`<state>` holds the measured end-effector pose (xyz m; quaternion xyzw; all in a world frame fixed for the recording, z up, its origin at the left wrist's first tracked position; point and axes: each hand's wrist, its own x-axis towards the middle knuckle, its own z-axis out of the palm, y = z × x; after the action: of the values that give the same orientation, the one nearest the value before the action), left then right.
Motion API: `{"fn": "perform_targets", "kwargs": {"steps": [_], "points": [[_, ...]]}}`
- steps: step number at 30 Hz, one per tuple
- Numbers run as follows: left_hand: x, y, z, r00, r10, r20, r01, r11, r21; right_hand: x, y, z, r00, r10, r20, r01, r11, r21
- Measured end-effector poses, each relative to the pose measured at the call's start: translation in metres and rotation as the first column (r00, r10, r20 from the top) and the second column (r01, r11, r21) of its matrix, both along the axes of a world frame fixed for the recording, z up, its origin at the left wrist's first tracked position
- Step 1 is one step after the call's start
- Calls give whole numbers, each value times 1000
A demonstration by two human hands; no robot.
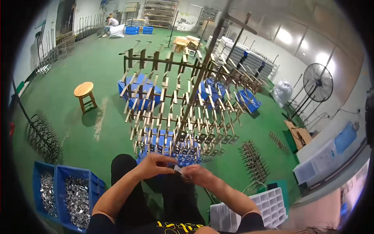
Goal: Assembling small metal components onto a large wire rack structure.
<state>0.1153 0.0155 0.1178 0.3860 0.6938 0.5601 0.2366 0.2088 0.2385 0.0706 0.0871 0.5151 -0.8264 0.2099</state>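
Note:
A small shiny metal plate [178, 169] is between my hands, just below the hanging rack. My right hand [198, 175] is closed on it, fingers curled. Beside it, my left hand [155, 165] reaches in from the left, its thumb and forefinger apart with a gap between them and the thumb tip close to the plate. In front stands a tall rack [183, 113] of metal bars with many flat prongs. Dark square-holed metal pieces [210, 138] hang along its lower rows.
Two blue bins [74, 199] of small metal pieces sit at lower left. A white compartment tray [269, 206] stands at lower right. A wooden stool [84, 90], blue crates [142, 87], a standing fan [318, 82] and pronged racks [253, 162] surround the work spot. Another person [112, 22] is far back.

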Motion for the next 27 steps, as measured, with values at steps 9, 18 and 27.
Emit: {"fn": "perform_targets", "kwargs": {"steps": [9, 18, 27], "points": [[-19, -26, -22, 989, 148, -4, -140, 944, 300, -18, -25, 20, 994, 15, 104, -1, 991, -134], [-41, -16, -27, 886, 143, 441, -265, 937, 227, -21, -28, 39, 819, -238, -523, 512, 715, 476], [-60, -3, -22, 823, 308, 478, -445, 871, 206, -51, -48, 39, 688, -368, -626, 702, 556, 445]]}}
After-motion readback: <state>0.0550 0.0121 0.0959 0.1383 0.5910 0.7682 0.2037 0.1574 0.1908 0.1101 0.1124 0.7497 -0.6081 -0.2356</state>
